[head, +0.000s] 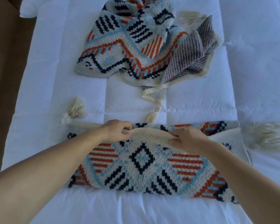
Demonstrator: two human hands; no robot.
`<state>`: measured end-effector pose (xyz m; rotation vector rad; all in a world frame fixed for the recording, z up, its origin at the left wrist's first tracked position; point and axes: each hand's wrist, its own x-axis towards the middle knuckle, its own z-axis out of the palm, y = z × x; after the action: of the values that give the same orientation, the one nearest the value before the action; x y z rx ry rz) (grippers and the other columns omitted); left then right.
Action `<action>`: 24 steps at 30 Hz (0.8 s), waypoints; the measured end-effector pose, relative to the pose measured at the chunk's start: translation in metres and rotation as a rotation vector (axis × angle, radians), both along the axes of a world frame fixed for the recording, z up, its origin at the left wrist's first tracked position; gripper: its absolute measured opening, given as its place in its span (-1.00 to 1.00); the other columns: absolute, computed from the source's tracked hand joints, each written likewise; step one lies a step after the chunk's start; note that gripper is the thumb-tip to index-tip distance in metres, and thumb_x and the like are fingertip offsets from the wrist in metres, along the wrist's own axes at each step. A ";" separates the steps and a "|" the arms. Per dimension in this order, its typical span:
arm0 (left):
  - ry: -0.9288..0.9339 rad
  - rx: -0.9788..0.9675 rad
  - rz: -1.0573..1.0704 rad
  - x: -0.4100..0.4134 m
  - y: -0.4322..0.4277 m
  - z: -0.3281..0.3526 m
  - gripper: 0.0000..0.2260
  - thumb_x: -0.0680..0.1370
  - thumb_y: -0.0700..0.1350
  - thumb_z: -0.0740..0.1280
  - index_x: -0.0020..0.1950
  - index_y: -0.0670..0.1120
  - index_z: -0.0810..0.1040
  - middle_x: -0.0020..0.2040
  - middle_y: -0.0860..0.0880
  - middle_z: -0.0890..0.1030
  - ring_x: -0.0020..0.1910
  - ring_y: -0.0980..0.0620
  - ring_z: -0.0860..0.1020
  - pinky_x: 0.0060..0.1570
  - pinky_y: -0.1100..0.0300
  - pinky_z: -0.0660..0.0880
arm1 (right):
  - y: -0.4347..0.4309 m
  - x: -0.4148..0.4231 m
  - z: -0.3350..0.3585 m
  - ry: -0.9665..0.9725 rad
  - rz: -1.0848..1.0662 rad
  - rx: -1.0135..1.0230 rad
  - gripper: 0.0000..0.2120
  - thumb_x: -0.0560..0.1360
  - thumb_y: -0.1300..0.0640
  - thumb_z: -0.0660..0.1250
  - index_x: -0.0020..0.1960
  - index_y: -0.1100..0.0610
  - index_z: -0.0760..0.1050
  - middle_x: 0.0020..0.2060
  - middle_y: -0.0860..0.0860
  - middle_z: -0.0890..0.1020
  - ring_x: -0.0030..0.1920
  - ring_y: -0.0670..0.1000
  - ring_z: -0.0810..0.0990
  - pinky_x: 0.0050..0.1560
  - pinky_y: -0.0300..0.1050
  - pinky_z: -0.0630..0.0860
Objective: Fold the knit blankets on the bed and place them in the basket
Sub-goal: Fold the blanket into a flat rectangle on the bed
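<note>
As left hand, right hand pinch near blanket, crumpled blanket beyond.

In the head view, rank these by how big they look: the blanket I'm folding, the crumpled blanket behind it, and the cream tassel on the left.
Tied first: folded blanket and crumpled blanket, alike; the folded one is nearer, so unranked.
Last: left tassel, clearly smallest.

Left forearm at 8 o'clock and right forearm at 4 o'clock are bare. Left hand and right hand are bare too.
</note>
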<state>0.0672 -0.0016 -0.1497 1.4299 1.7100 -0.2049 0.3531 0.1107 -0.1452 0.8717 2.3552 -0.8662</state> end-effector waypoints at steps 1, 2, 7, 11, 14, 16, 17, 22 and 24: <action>-0.017 -0.013 0.005 0.000 -0.001 0.000 -0.86 0.52 0.13 0.31 -0.09 0.09 0.50 -0.20 0.00 0.59 -0.33 0.08 0.43 -0.27 0.15 0.33 | -0.002 -0.001 0.003 -0.013 0.006 -0.095 -0.78 0.59 -0.10 0.21 -0.07 0.04 0.47 -0.31 -0.04 0.54 -0.40 -0.08 0.44 -0.40 -0.23 0.39; -0.030 -0.029 0.015 0.000 0.000 0.001 -0.87 0.50 0.12 0.34 -0.11 0.09 0.53 -0.21 0.02 0.59 -0.32 0.08 0.44 -0.26 0.15 0.34 | -0.003 -0.001 0.005 -0.026 0.013 -0.182 -0.82 0.59 -0.09 0.23 -0.01 0.00 0.50 -0.29 -0.05 0.56 -0.40 -0.08 0.46 -0.40 -0.22 0.41; 0.038 -0.080 -0.032 -0.002 0.007 0.003 -0.79 0.56 0.12 0.29 -0.22 0.07 0.41 -0.30 0.06 0.44 -0.36 0.08 0.37 -0.32 0.16 0.27 | 0.000 0.006 0.005 -0.108 0.059 -0.030 -0.70 0.61 -0.17 0.15 0.14 0.02 0.47 -0.29 -0.10 0.52 -0.37 -0.12 0.47 -0.37 -0.26 0.42; 0.087 -0.159 -0.189 0.001 0.012 0.002 -0.76 0.54 0.12 0.30 -0.28 0.07 0.42 -0.33 0.06 0.45 -0.39 0.08 0.37 -0.35 0.18 0.29 | -0.004 0.013 -0.005 -0.083 0.103 0.058 -0.63 0.58 -0.23 0.16 0.17 -0.03 0.56 0.13 -0.09 0.52 0.10 -0.05 0.50 0.13 -0.08 0.50; 0.059 -0.153 -0.166 0.003 0.010 -0.002 -0.76 0.53 0.14 0.29 -0.26 0.04 0.44 -0.29 0.02 0.47 -0.37 0.06 0.40 -0.33 0.14 0.34 | -0.006 0.016 -0.009 -0.033 0.075 0.160 -0.63 0.55 -0.25 0.19 0.14 -0.06 0.60 0.36 -0.08 0.37 0.37 0.02 0.31 0.35 0.05 0.32; 0.058 -0.162 -0.126 0.002 0.009 -0.004 -0.74 0.51 0.19 0.29 -0.16 0.01 0.52 -0.19 -0.04 0.56 -0.29 0.01 0.47 -0.27 0.08 0.43 | -0.002 0.018 -0.008 -0.095 -0.002 0.095 -0.66 0.55 -0.27 0.19 0.05 -0.07 0.58 0.21 -0.07 0.42 0.20 0.00 0.41 0.25 0.04 0.38; 0.057 -0.187 -0.118 0.001 0.008 -0.005 -0.73 0.51 0.19 0.29 -0.11 -0.01 0.55 -0.17 -0.05 0.57 -0.27 0.00 0.49 -0.26 0.09 0.45 | 0.000 0.019 -0.009 -0.145 -0.012 0.055 -0.66 0.54 -0.29 0.18 -0.01 -0.07 0.56 0.09 -0.07 0.43 0.05 -0.03 0.45 0.17 0.02 0.40; 0.057 -0.250 -0.117 0.001 0.013 -0.005 -0.74 0.54 0.13 0.29 -0.16 -0.05 0.51 -0.27 0.00 0.47 -0.32 0.04 0.42 -0.33 0.18 0.36 | 0.015 0.024 -0.008 -0.304 0.031 -0.030 -0.56 0.54 -0.34 0.13 -0.10 -0.02 0.58 -0.33 -0.12 0.48 -0.28 -0.09 0.48 0.10 -0.06 0.35; 0.046 -0.224 -0.067 -0.003 0.012 -0.007 -0.74 0.56 0.12 0.27 -0.18 -0.04 0.50 -0.28 -0.01 0.46 -0.33 0.03 0.42 -0.31 0.16 0.37 | 0.025 0.030 -0.004 -0.316 0.023 -0.058 -0.58 0.57 -0.29 0.13 -0.11 0.02 0.55 -0.39 -0.11 0.45 -0.38 -0.11 0.43 -0.10 -0.21 0.39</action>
<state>0.0644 0.0104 -0.1568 1.3252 1.6210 -0.4541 0.3830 0.1353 -0.1488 0.8849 2.0537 -0.7240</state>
